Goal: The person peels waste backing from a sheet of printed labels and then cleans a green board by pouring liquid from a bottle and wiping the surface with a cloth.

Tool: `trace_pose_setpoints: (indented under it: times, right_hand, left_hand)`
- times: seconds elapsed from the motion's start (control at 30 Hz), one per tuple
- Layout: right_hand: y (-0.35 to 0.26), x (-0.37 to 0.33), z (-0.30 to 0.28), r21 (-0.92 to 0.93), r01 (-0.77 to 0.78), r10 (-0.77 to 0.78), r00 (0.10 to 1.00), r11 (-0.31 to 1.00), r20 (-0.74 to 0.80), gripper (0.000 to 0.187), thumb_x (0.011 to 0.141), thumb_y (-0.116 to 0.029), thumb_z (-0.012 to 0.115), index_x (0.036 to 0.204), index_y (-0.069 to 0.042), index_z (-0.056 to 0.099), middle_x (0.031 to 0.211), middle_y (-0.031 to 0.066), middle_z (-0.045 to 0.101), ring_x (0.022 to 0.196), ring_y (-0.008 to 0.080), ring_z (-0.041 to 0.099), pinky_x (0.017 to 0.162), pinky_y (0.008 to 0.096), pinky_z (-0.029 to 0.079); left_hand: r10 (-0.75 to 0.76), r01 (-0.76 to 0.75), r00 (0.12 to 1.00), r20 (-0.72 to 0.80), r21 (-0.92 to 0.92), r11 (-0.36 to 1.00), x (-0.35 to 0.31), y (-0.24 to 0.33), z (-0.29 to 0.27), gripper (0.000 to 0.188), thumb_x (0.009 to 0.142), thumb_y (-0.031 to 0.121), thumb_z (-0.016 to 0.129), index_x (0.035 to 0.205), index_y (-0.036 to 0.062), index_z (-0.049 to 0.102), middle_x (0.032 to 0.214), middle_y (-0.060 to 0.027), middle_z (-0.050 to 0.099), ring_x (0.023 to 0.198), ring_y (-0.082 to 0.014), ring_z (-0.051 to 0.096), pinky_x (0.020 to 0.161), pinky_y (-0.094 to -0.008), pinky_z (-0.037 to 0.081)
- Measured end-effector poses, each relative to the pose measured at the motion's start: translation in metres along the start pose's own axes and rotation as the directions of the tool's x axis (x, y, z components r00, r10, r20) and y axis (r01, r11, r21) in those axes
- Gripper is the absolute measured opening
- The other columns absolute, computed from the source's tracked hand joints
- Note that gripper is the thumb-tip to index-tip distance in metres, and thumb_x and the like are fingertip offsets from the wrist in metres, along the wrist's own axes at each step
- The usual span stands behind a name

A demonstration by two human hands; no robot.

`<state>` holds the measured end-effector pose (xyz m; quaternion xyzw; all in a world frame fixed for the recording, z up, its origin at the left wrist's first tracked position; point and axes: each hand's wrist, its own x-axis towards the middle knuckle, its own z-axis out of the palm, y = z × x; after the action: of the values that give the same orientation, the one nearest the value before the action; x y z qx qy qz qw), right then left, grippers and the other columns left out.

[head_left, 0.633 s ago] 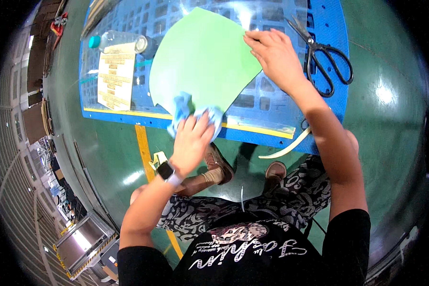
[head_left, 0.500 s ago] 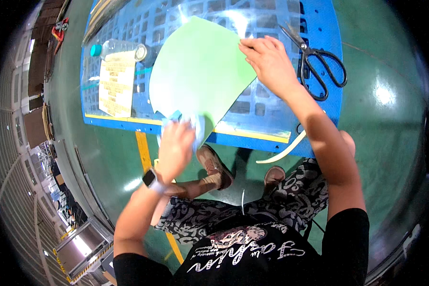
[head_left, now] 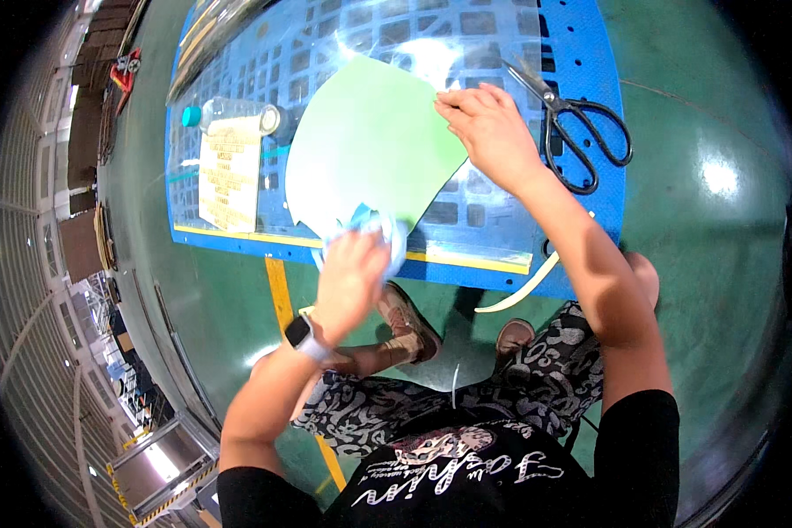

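Between the left hand (head_left: 354,271), gripping cloth (head_left: 398,250), and the right hand (head_left: 495,134), grip unclear, a probably light, bendy sheet (head_left: 374,141) is inviting edge holds.

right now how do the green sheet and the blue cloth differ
The green sheet lies spread out flat, while the blue cloth is bunched up. The green sheet looks much larger than the blue cloth. The right hand touches the green sheet's edge; the left hand is on the blue cloth. Both show pale colours.
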<state>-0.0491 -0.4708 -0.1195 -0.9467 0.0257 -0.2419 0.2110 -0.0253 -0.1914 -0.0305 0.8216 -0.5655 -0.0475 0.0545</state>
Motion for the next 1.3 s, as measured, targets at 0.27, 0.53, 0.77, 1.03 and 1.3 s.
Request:
trace_pose_setpoints:
  times: [0.27,0.53,0.77,1.03,1.3]
  right_hand:
    - [0.001,-0.004,0.005,0.003,0.003,-0.003,1.0,1.0,0.006,0.032,0.084,-0.012,0.056,0.115,-0.011,0.065,0.118,0.0011,0.061,0.114,0.0182,0.053,0.107,0.04,0.031]
    - [-0.003,0.001,0.0,0.044,-0.02,0.02,1.0,0.999,0.018,0.032,0.084,-0.013,0.058,0.115,-0.01,0.065,0.118,0.0004,0.061,0.116,0.0171,0.052,0.107,0.0407,0.03]
    - [-0.008,0.002,0.005,0.021,0.024,-0.024,1.0,0.999,0.017,0.032,0.083,-0.012,0.06,0.114,-0.009,0.065,0.118,0.0019,0.061,0.114,0.0191,0.052,0.106,0.04,0.031]
    - [-0.006,0.001,-0.003,0.069,-0.021,0.018,0.999,0.997,0.042,0.031,0.085,-0.014,0.059,0.116,-0.011,0.065,0.119,0.0012,0.06,0.114,0.0189,0.052,0.107,0.0414,0.03]
    - [-0.007,-0.005,0.002,0.052,0.017,-0.02,0.998,0.998,0.057,0.031,0.086,-0.018,0.06,0.116,-0.012,0.065,0.119,0.0009,0.06,0.117,0.0189,0.051,0.107,0.0416,0.03]
  left_hand:
    - [0.016,0.003,0.985,-0.17,0.112,0.994,0.068,0.017,0.037,0.023,0.073,0.011,0.055,0.095,0.0061,0.06,0.115,-0.013,0.058,0.089,-0.0287,0.051,0.075,-0.0394,0.042]
    - [0.023,-0.021,0.998,-0.065,0.034,0.999,0.022,0.009,-0.008,0.032,0.069,0.006,0.061,0.101,0.0048,0.062,0.117,-0.0117,0.058,0.094,-0.0291,0.054,0.082,-0.0417,0.044]
    - [0.035,-0.019,0.977,-0.213,0.076,0.997,0.071,0.012,0.04,0.025,0.069,0.003,0.057,0.093,0.0058,0.063,0.115,-0.011,0.059,0.092,-0.0287,0.054,0.078,-0.0398,0.043]
    - [-0.013,0.016,0.997,-0.072,0.04,0.999,-0.016,-0.027,-0.016,0.03,0.065,0.006,0.067,0.094,0.0038,0.063,0.107,-0.0141,0.061,0.09,-0.0317,0.058,0.078,-0.0427,0.047]
    - [-0.018,0.039,0.989,-0.147,0.139,0.99,0.023,-0.019,0.031,0.03,0.071,0.008,0.058,0.1,0.0049,0.061,0.12,-0.013,0.058,0.097,-0.0292,0.053,0.083,-0.0405,0.043]
